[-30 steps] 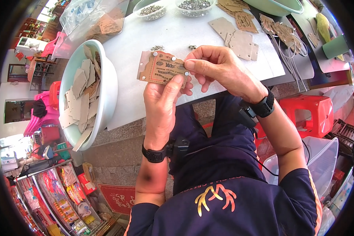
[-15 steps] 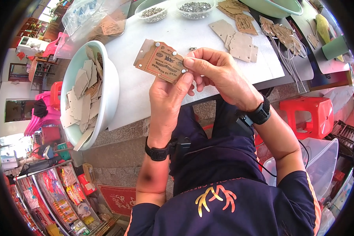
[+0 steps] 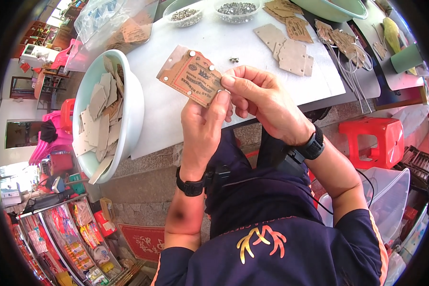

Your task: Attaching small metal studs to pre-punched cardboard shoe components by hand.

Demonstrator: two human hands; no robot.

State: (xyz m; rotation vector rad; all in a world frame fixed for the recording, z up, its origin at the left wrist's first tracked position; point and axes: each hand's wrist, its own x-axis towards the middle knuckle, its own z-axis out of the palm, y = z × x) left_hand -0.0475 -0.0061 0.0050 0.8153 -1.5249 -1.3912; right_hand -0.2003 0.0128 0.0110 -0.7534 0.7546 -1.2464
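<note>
My left hand [image 3: 202, 126] grips the lower edge of a brown printed card [image 3: 193, 78], its thumb lying by the lower right corner. Silvery round rivets dot the card's edges, and a paler layer juts out behind it on the left. At the card's right edge, my right hand [image 3: 267, 102] pinches with thumb and forefinger; its other fingers are curled below. Whether a rivet sits between those fingertips is hidden. Small loose metal rivets [image 3: 234, 60] lie on the white tabletop [image 3: 176, 119] just beyond my right hand.
Left stands a pale tub [image 3: 137, 105] of grey-brown pieces. Two clear dishes of metal bits, one silvery [image 3: 186, 18] and one greyer [image 3: 237, 10], sit at the back. Grey pieces [image 3: 291, 57] and brown cards [image 3: 298, 29] lie back right. A red stool [image 3: 372, 138] stands right.
The card has shifted slightly left and turned a little clockwise in my hands. My right hand has dropped slightly, exposing more of the loose rivets on the table.
</note>
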